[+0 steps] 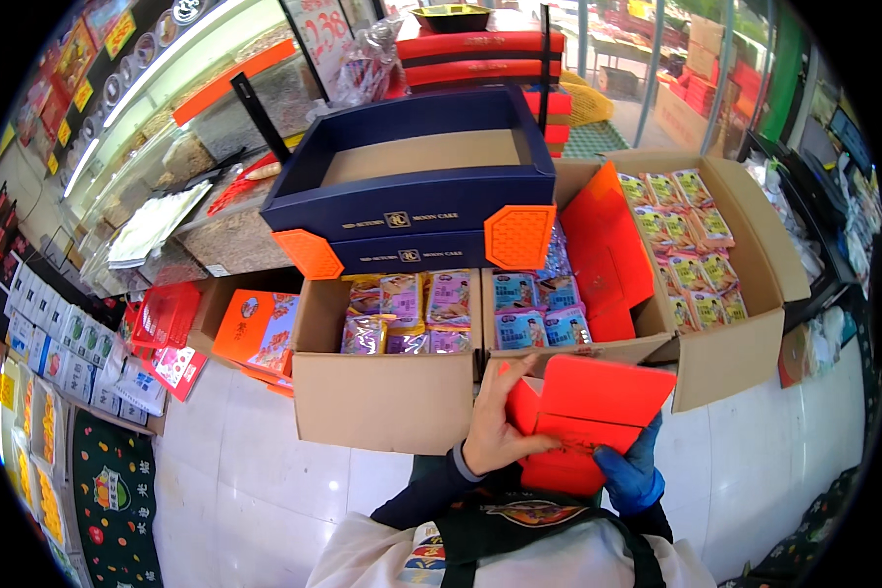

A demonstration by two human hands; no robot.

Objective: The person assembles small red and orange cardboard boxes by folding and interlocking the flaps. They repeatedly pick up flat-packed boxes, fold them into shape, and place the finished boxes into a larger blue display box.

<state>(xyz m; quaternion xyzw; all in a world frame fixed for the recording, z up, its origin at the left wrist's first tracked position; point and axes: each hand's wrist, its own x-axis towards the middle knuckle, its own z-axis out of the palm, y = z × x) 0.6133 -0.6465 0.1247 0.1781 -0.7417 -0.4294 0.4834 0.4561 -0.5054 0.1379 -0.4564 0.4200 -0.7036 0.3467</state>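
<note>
Cartons point(382, 397) just beyond the fingers hold purple, blue and yellow snack packets point(407, 314), a navy tray point(412, 186) atop them, while the red folded card box point(583, 416) sits clamped between the bare left hand point(500, 426), fingers spread, and the blue-gloved right hand point(632, 470), curled beneath.

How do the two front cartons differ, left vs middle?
The left carton holds mostly purple and yellow packets, while the middle carton holds blue ones. The middle carton also has red folded card pieces standing in its right side, while the left carton has none. The navy gift box rests mainly over the left carton and only partly over the middle one. Both are open brown cardboard, standing side by side.
</note>
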